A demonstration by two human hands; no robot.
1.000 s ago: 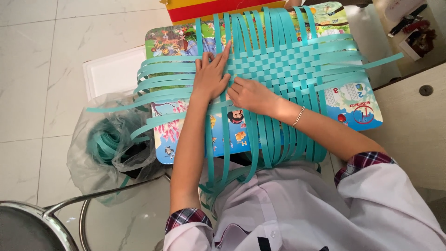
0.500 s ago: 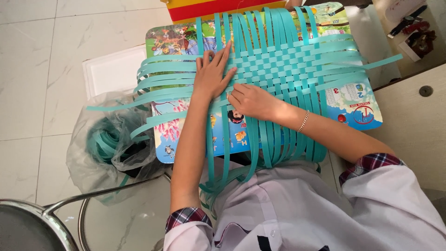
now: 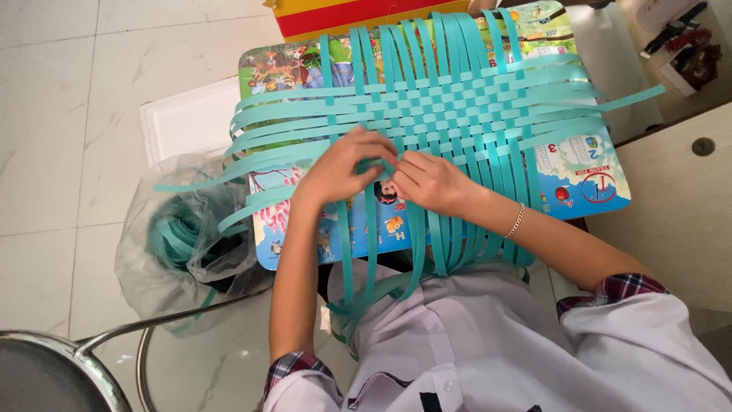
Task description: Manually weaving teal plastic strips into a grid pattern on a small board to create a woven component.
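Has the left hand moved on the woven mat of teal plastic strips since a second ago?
Yes. The left hand slid toward the person, off the teal woven mat onto its near edge, meeting the right hand over the colourful picture board.

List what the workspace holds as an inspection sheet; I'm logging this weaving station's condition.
Surface: colourful picture board serves as the work surface.
Job's things: teal strip mat, partly woven, loose strip ends hanging off every side.
Clutter: clear plastic bag of spare teal strips on the floor.
Grippers: left hand and right hand meet at the mat's near edge, fingers pinching strips.
Cables: nothing seen.
Surroundings: white tiled floor, metal chair frame, beige tabletop.
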